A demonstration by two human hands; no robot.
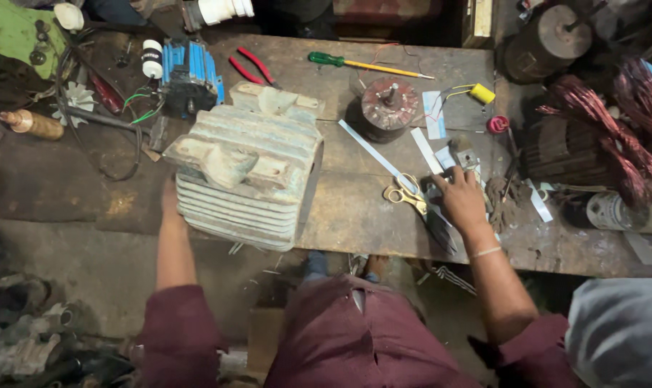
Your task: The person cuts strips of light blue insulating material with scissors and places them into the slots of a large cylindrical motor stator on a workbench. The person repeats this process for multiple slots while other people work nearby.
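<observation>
Left hand (170, 197): pressed against the near left side of the grey ribbed motor housing (247, 176), fingers hidden behind it; grip cannot be told. Housing sits at the near edge of the wooden bench (354, 215), overhanging slightly.

Right hand (459, 197): flat on the bench, fingers spread over small paper scraps, just beside the yellow-handled scissors (406, 192). White strips (372, 152) lie beyond the scissors.

Farther back: round rotor (389, 104) upright; green-handled screwdriver (365, 65); red pliers (252, 66). Copper wire coils (613, 122) at far right.
</observation>
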